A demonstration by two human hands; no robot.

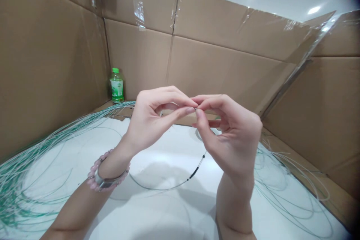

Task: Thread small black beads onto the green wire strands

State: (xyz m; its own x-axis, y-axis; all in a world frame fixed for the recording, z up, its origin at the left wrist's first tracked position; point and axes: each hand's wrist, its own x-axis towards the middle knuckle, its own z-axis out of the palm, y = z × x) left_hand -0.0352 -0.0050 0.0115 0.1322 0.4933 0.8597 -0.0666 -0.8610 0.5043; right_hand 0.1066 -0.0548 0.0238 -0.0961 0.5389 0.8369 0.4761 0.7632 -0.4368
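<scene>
My left hand (160, 114) and my right hand (227, 127) meet fingertip to fingertip above the white tabletop. Both are closed in a pinch, thumb against forefinger. Only a tiny dark bit of thin wire shows between the tips; the rest there is covered by fingers. Below my right hand a thin green wire (168, 189) hangs in a loose curve and passes behind my left wrist. Small black beads (194, 173) sit in a row on it, with a single black piece (204, 156) higher up. A pink bead bracelet and a metal band circle my left wrist.
A thick bundle of green and white wires (17, 191) spreads along the left side. More loose wires (289, 198) curl at the right. A green bottle (117, 87) stands in the back left corner. Cardboard walls (225, 71) enclose the white tabletop (157, 213).
</scene>
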